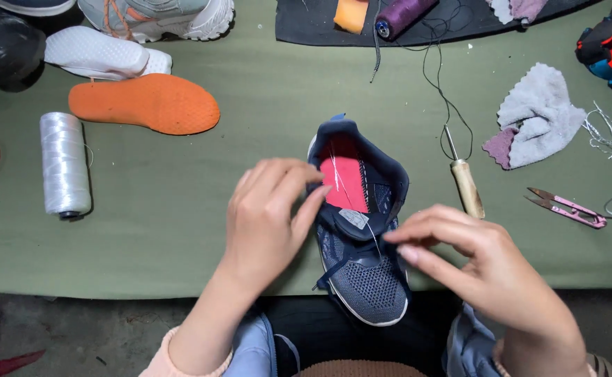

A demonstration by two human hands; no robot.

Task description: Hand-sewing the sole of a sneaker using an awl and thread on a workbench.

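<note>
Fingers [306,202] of the left hand [264,223] pinch the collar of a navy knit shoe [362,272] at the worktop's [180,230] near edge; right hand [487,269] fingers pinch thin white thread [362,216] beside the tongue's small grey-white rectangular label [353,218].

head camera, looking steeply down, close

orange insole [145,103] | white thread spool [64,165] | pink snips [568,207] (right) | awl [464,180]

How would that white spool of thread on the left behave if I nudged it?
The white spool lies on its side on the green mat, so it would probably roll sideways. Its glossy thread looks slippery, and a loose end may unwind.
</note>
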